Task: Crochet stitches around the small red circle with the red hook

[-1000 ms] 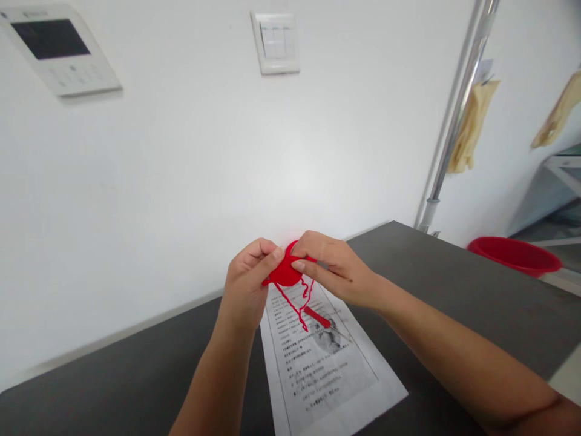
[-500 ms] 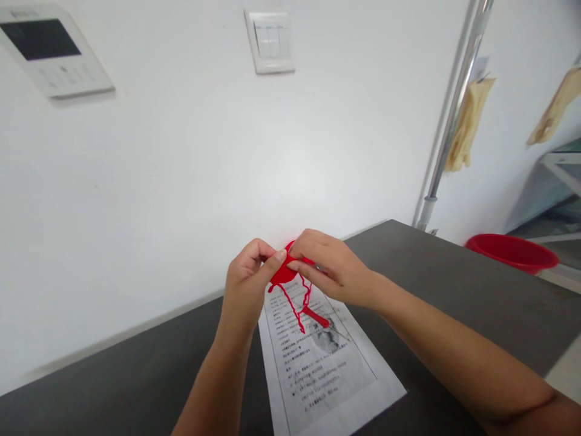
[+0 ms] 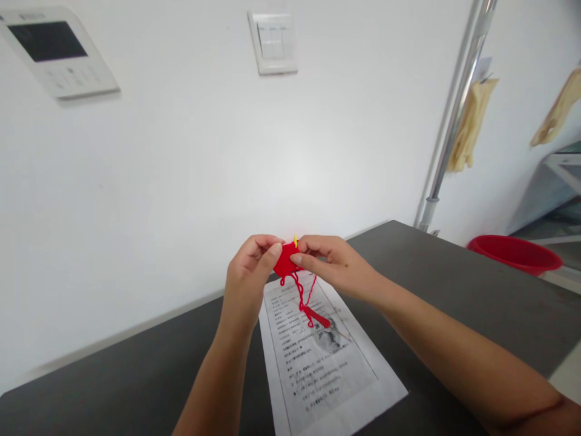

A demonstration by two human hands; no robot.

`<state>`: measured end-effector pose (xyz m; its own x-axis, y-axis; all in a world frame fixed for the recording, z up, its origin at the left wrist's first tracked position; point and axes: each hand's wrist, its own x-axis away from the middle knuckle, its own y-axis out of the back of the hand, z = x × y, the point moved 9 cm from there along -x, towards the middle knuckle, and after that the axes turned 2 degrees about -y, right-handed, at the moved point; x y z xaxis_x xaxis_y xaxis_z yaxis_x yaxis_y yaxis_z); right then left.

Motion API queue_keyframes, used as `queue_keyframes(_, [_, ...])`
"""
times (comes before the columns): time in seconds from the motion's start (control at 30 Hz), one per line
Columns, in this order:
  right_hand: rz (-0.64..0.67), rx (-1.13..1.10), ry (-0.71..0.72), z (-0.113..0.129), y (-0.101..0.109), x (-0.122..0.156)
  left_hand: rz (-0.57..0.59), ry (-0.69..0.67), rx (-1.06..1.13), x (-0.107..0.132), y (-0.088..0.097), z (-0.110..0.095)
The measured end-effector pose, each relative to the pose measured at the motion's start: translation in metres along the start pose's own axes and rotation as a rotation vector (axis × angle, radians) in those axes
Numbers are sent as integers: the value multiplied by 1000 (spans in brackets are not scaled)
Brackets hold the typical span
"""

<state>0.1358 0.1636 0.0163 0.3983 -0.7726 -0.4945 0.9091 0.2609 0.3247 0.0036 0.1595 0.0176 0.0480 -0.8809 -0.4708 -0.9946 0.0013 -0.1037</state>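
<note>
My left hand [image 3: 250,269] and my right hand [image 3: 333,261] both pinch a small round red crocheted piece [image 3: 285,263] held up above the table. A tiny yellow tip [image 3: 295,241] sticks out at its top, between my fingers. Loose red yarn [image 3: 301,293] hangs from the piece down to a printed paper sheet [image 3: 318,363]. A red-handled crochet hook [image 3: 320,317] lies on that sheet, just below my hands.
The sheet lies on a dark grey table [image 3: 454,297] against a white wall. A red basin [image 3: 515,252] sits at the far right, beside a metal pole [image 3: 454,115]. Yellowish gloves [image 3: 469,124] hang near the pole. A light switch [image 3: 272,42] and a wall panel [image 3: 59,51] are above.
The red piece has been folded or turned smaller between my fingers and raised slightly. A yellow tip now shows at its top. The hanging yarn has drawn in closer under my hands.
</note>
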Motion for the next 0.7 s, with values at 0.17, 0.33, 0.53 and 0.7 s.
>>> queue_keyframes(0.17, [-44,63,163,13,3,2,-8,-79,-207,4,3,-6])
queue_keyframes(0.33, [-70,-15,191,15,4,4,-20,6,62,2,0,5])
queue_keyframes(0.53, [-97,-180,-25,-5,7,0,53,45,-48,-3,0,9])
queue_keyframes(0.7, [-102,45,10,-2,10,0,-7,-52,-235,-1,6,-2])
